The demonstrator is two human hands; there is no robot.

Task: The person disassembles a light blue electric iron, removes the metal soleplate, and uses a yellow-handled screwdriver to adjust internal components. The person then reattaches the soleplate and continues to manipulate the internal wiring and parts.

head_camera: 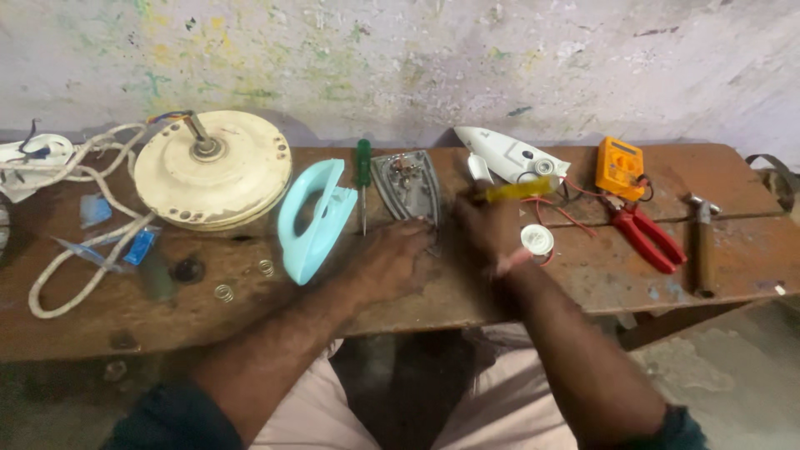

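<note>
L hand (398, 257) pressed flat on bench edge at iron soleplate (407, 185), R hand (487, 227) fisted round yellow-handled screwdriver (518, 190) just beside it; risk: tip slips off screw w/ plate unclamped, could gouge L fingers.

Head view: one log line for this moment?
left hand on iron soleplate | right hand holds yellow screwdriver | nearby: blue iron cover, green screwdriver, red pliers

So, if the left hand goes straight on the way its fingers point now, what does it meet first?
Most likely the metal iron base: the left hand points up and slightly right, fingertips already at its near edge. Beyond it is only the wall. Actual contact is hard to judge.
</note>
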